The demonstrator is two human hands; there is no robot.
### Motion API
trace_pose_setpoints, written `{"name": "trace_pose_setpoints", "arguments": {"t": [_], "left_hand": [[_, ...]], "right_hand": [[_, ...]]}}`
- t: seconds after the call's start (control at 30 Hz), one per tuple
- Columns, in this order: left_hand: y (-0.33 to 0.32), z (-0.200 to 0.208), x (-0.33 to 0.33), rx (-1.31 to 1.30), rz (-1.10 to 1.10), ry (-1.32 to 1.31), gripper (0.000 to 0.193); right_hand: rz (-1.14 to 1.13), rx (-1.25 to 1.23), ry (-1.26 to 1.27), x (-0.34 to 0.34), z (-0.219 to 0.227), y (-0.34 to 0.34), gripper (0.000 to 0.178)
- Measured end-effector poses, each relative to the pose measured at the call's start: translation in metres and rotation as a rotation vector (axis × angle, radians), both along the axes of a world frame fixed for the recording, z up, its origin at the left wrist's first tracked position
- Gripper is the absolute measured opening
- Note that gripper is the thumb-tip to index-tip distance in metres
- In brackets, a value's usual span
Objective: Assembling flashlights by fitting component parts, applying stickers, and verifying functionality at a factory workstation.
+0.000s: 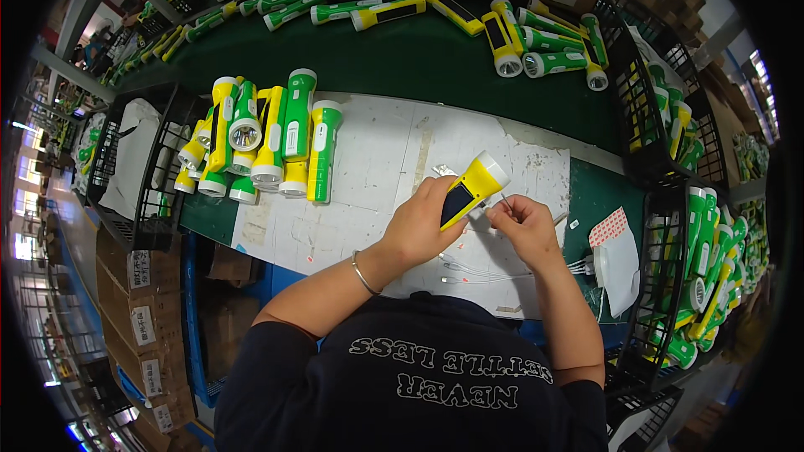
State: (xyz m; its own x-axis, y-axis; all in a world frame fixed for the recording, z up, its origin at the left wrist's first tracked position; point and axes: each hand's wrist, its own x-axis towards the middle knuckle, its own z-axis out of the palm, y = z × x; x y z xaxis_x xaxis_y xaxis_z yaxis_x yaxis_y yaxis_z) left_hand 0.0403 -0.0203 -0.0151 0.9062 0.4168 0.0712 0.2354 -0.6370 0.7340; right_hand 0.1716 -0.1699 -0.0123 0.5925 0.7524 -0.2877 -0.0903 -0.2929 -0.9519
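A yellow flashlight [474,185] with a white head and a dark panel on its side is gripped in my left hand [423,222]. It tilts up to the right over the white work surface [368,151]. Close to its head, my right hand [528,233] is closed in a pinch. A thin dark line shows at those fingertips, too small to name. Below both hands, white cables [477,274] with small plugs run to a white box [615,272] at the right. To the left, green and yellow flashlights [297,121] lie in a pile.
More flashlights [389,12] lie along the dark green belt [377,59] at the back. Black crates [172,138] stand at the left, and others [670,159] holding flashlights stand at the right. Cardboard boxes [138,326] are stacked at the lower left.
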Motion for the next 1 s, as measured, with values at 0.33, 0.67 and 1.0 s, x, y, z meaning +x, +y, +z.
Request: {"name": "trace_pose_setpoints", "arguments": {"t": [0.33, 0.67, 1.0], "left_hand": [[-0.004, -0.003, -0.001, -0.002, 0.019, -0.115, 0.053], [0.002, -0.007, 0.006, -0.026, 0.028, -0.155, 0.053], [-0.001, 0.016, 0.026, -1.106, -0.233, -0.340, 0.067]], "right_hand": [[-0.011, -0.003, -0.084, -0.006, 0.000, 0.001, 0.016], [0.054, -0.004, -0.079, -0.007, 0.014, -0.002, 0.015], [-0.123, 0.048, -0.422, 0.014, 0.042, 0.000, 0.044]]}}
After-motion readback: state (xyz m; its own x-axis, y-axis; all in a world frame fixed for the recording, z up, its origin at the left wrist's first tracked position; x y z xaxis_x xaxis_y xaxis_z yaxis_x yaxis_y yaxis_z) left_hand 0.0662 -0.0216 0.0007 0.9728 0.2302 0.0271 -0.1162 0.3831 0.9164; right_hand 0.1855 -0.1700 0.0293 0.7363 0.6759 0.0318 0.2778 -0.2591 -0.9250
